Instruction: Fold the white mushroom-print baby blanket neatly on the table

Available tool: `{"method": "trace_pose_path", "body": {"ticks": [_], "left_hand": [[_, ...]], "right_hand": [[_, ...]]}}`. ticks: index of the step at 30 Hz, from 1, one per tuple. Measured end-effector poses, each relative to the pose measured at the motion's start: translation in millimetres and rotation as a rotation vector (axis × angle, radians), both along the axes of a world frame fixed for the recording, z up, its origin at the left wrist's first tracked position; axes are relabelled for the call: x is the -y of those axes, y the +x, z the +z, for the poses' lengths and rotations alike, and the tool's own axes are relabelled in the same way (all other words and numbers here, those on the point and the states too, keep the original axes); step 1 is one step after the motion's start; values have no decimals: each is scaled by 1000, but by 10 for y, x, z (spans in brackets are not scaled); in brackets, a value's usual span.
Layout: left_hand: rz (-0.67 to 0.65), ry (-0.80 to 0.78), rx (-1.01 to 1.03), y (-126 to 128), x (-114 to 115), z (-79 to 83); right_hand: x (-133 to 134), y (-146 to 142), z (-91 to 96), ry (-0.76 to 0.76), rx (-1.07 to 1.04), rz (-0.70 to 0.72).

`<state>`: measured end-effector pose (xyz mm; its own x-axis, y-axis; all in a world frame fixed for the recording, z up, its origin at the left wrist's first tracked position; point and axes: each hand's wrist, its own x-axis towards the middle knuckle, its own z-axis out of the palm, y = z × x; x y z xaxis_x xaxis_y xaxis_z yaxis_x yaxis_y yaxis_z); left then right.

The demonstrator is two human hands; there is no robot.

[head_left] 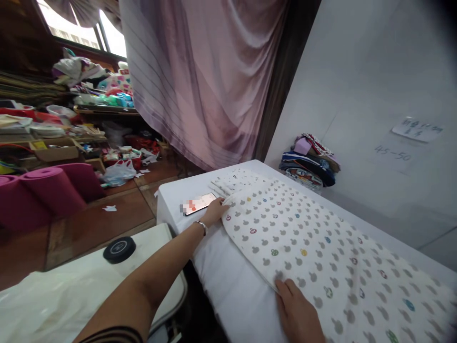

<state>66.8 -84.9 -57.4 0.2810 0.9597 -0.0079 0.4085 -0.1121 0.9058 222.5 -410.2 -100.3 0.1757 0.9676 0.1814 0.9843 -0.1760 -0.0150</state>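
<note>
A white cloth [314, 238] printed with grey apple-like shapes and small coloured motifs lies spread over a white-covered table [228, 281]. Its far left corner is pinched by my left hand [215, 209], which wears a bracelet. Nearer to me, my right hand [300, 312] is closed on the cloth's left edge; the fingertips are partly hidden. A phone [200, 204] with its screen lit lies just left of my left hand. Beyond that hand, a second piece of fabric [239, 178] with small dark prints shows past the cloth's far edge.
A pile of folded clothes [310, 162] rests against the white wall. A pink curtain [210, 81] hangs behind the table. To the left, a white surface [150, 247] carries a round black object [119, 249]. Pink rolled mats [53, 193] and clutter stand farther left.
</note>
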Motion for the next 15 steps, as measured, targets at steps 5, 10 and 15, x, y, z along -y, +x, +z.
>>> {"method": "trace_pose_path", "body": {"ticks": [5,10,15], "left_hand": [[9,159,-102,59,-9,31],[-1,176,-181,140,-66,15],[-8,261,-278,147,-80,53]], "right_hand": [[-40,62,-108,23,58,53],[-39,157,-256,69,95,101],[-23,114,-335,114,48,22]]}}
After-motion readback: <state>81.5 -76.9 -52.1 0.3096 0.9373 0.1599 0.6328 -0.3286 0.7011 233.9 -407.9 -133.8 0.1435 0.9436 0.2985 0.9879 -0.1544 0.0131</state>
